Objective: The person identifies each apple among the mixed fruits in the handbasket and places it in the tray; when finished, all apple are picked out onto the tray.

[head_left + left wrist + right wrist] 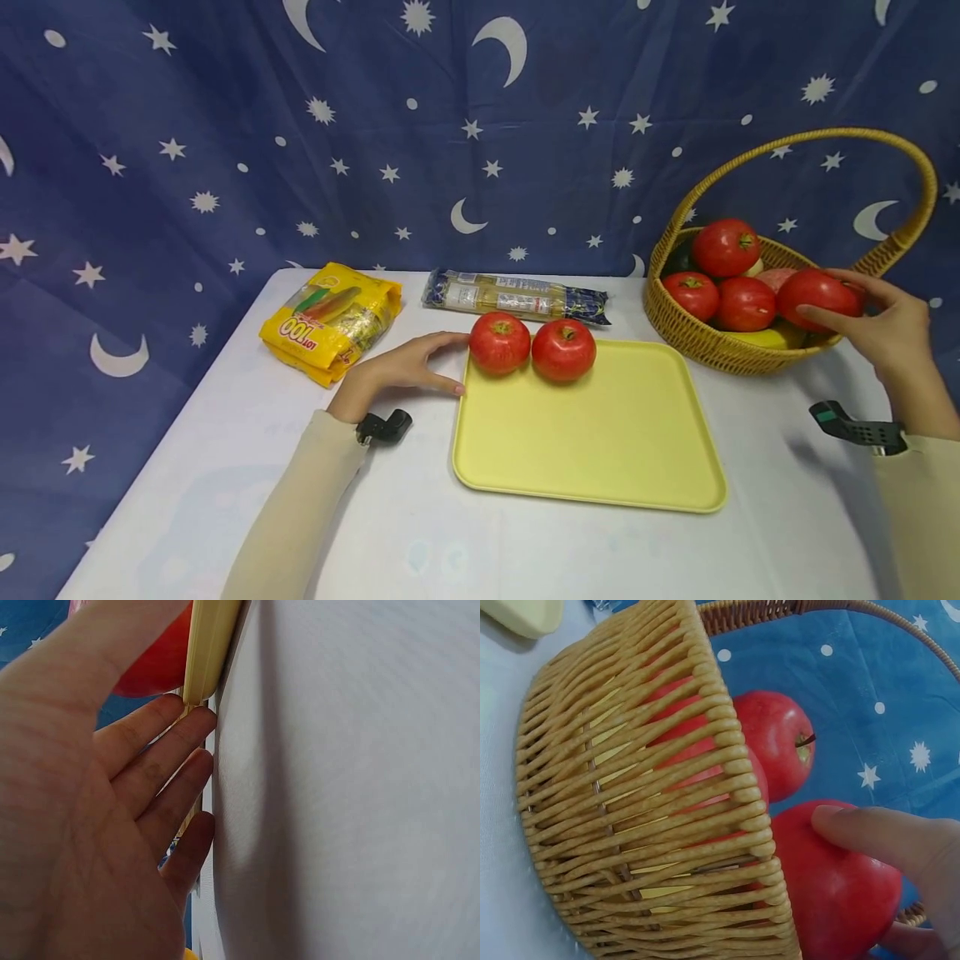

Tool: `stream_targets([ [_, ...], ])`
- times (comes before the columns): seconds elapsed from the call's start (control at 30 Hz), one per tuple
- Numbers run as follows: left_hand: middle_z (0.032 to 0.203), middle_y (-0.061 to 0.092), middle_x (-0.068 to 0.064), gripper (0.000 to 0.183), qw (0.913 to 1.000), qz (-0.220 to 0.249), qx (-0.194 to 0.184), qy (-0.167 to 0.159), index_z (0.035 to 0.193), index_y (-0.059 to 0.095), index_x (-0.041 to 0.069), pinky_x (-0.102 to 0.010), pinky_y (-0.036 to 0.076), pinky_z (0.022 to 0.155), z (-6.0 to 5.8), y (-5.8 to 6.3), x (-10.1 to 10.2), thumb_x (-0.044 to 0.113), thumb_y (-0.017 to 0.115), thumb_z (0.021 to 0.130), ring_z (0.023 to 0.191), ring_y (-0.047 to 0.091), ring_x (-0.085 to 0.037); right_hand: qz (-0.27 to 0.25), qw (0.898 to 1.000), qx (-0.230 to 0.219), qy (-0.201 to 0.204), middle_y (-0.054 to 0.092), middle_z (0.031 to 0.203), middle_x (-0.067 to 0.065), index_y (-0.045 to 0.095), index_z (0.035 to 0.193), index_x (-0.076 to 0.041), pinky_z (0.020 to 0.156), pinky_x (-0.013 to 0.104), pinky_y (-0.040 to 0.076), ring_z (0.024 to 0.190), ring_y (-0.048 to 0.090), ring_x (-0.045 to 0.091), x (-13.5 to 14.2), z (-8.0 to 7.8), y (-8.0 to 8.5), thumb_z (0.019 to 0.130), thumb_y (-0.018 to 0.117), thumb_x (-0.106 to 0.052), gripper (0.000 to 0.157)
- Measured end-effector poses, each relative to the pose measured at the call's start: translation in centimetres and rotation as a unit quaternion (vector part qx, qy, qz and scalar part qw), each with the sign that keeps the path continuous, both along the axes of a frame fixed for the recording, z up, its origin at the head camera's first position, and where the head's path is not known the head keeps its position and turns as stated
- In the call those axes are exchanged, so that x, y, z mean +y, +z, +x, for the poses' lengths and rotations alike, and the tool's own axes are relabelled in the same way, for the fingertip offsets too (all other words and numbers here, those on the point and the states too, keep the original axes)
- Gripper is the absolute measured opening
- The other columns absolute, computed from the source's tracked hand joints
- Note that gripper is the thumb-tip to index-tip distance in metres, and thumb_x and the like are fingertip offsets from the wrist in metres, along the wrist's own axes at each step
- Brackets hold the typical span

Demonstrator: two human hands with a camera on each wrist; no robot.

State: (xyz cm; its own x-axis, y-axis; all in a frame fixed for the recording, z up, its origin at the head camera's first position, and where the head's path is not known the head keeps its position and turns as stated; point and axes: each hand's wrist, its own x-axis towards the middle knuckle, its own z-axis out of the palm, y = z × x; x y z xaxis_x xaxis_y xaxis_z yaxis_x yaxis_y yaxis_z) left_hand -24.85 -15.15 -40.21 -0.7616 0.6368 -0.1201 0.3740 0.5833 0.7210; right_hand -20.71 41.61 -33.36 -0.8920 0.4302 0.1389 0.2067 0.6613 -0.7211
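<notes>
My right hand grips a red apple at the right side of the wicker basket. In the right wrist view the thumb lies across this apple, beside the basket's woven rim. More red apples are piled in the basket, with a yellow fruit below them. My left hand is at the left edge of the yellow tray, fingers extended and thumb near its rim. Two red apples, a left one and a right one, sit side by side at the tray's back left.
A yellow snack bag lies at the back left of the white table. Behind the tray is a long clear package with dark blue ends. The basket's tall handle arches over the fruit. A blue curtain hangs behind.
</notes>
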Motion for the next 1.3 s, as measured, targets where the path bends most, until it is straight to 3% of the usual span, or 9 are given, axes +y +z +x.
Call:
stream_targets([
  [0.07, 0.154, 0.039, -0.007, 0.085, 1.0000, 0.000, -0.002, 0.000, 0.149, 0.040, 0.011, -0.044, 0.022, 0.120, 0.0, 0.0, 0.0, 0.034, 0.082, 0.079, 0.145, 0.029, -0.025, -0.010, 1.000, 0.003, -0.004, 0.046, 0.131, -0.010, 0.043, 0.148, -0.028, 0.115, 0.044, 0.033, 0.116, 0.034, 0.009, 0.1, 0.1, -0.1, 0.089, 0.067, -0.044, 0.066],
  [0.3, 0.154, 0.039, -0.007, 0.086, 1.0000, 0.000, -0.005, 0.001, 0.149, 0.040, 0.011, -0.044, 0.022, 0.120, -0.2, 0.3, 0.0, 0.033, 0.083, 0.079, 0.145, 0.029, -0.025, -0.022, 1.000, 0.009, 0.004, 0.046, 0.128, -0.016, 0.043, 0.149, -0.028, 0.114, 0.040, 0.035, 0.113, 0.035, 0.005, 0.3, 0.4, -0.5, 0.088, 0.069, -0.045, 0.068],
  [0.8, 0.153, 0.040, -0.007, 0.085, 1.0000, -0.003, 0.001, -0.001, 0.149, 0.040, 0.011, -0.042, 0.022, 0.120, -0.3, 0.4, 0.2, 0.032, 0.083, 0.078, 0.145, 0.029, -0.025, -0.031, 1.000, 0.002, 0.003, 0.035, 0.156, -0.002, 0.035, 0.152, -0.030, 0.117, 0.045, 0.030, 0.114, 0.033, -0.001, 0.1, 1.0, -0.3, 0.090, 0.064, -0.047, 0.070],
  [1.0, 0.154, 0.039, -0.007, 0.086, 1.0000, -0.006, -0.002, -0.002, 0.149, 0.040, 0.011, -0.043, 0.022, 0.120, -0.1, 0.4, 0.2, 0.034, 0.083, 0.078, 0.145, 0.029, -0.025, -0.043, 0.999, 0.024, 0.005, 0.042, 0.149, -0.011, 0.040, 0.149, -0.032, 0.118, 0.038, 0.028, 0.115, 0.035, -0.005, -0.7, 1.4, 0.1, 0.090, 0.068, -0.039, 0.066],
  [1.3, 0.154, 0.038, -0.007, 0.086, 1.0000, -0.006, -0.003, 0.000, 0.149, 0.039, 0.011, -0.043, 0.022, 0.120, 0.0, 0.3, 0.1, 0.034, 0.083, 0.079, 0.145, 0.028, -0.025, -0.060, 0.997, 0.042, 0.016, 0.046, 0.140, -0.015, 0.044, 0.146, -0.034, 0.118, 0.037, 0.028, 0.113, 0.035, -0.004, -2.2, 1.5, 0.9, 0.089, 0.070, -0.037, 0.063],
])
